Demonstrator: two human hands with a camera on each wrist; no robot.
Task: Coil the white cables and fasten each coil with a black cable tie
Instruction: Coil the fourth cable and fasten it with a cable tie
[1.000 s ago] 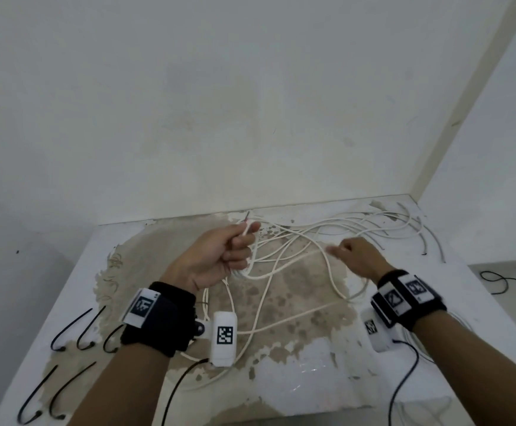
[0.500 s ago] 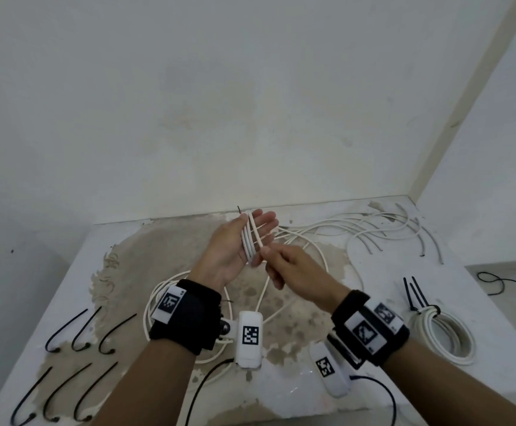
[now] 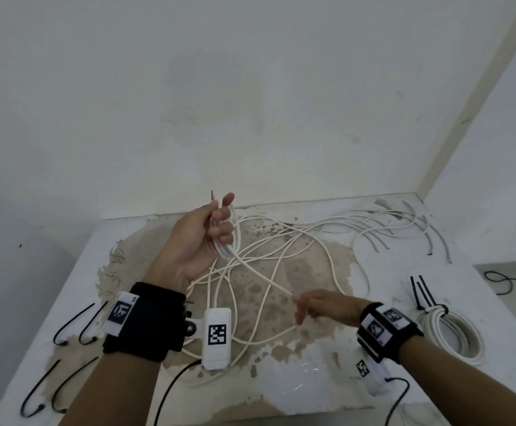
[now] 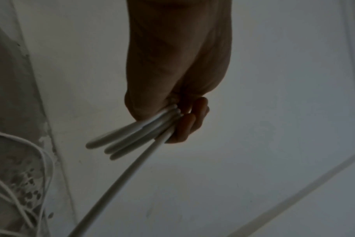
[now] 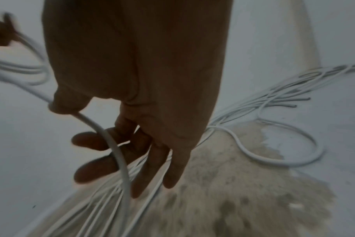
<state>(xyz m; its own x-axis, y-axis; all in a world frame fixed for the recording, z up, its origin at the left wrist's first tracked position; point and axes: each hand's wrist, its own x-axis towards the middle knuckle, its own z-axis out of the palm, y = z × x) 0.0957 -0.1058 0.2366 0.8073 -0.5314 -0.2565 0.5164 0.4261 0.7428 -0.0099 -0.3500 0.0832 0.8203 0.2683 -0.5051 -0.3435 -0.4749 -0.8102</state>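
My left hand (image 3: pixel 219 224) is raised over the table (image 3: pixel 434 388) and grips several loops of white cable (image 3: pixel 230 245), its fingers curled over them. In the left wrist view the loop ends (image 4: pixel 130 137) stick out below the left hand (image 4: pixel 184 123). One strand (image 3: pixel 262 275) runs down from the loops to my right hand (image 3: pixel 301 307). That hand is lower and to the right. The right wrist view shows the right hand (image 5: pixel 85 126) pinching this strand (image 5: pixel 116 152) under the thumb, the other fingers loosely spread.
A finished white coil (image 3: pixel 453 336) bound with black ties (image 3: pixel 424 293) lies at the right. Loose white cables (image 3: pixel 373 224) sprawl across the middle and back of the table. Several black cable ties (image 3: pixel 72 322) lie at the left front edge. Walls close the back and right.
My right hand left the left palm and moved down and to the right, drawing a strand out. The left fingers have curled over the loops and the hand has risen a little.
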